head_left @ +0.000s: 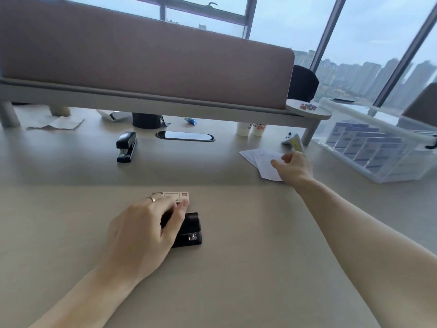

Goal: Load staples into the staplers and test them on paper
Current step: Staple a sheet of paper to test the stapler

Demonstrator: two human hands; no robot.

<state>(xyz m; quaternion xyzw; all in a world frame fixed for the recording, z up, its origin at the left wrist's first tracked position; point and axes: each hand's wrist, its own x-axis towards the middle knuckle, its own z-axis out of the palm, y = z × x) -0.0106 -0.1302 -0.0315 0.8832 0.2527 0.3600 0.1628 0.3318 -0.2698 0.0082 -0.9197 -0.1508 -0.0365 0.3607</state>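
White paper (264,162) lies right of the stapler (189,230), nearest the right hand (294,166).
Right hand pinches it by the desk's (236,268) right edge; left hand (142,230) grips stapler mid-desk.

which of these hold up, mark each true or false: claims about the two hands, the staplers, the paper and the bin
1. The left hand grips a black stapler lying on the desk. True.
2. The right hand holds the second stapler. False: it pinches the white paper sheets; that stapler sits untouched, further back on the left.
3. A small staple box lies just beyond the left hand's fingers. True.
4. The clear plastic bin stands at the left end of the desk. False: it is on the right, past the paper.
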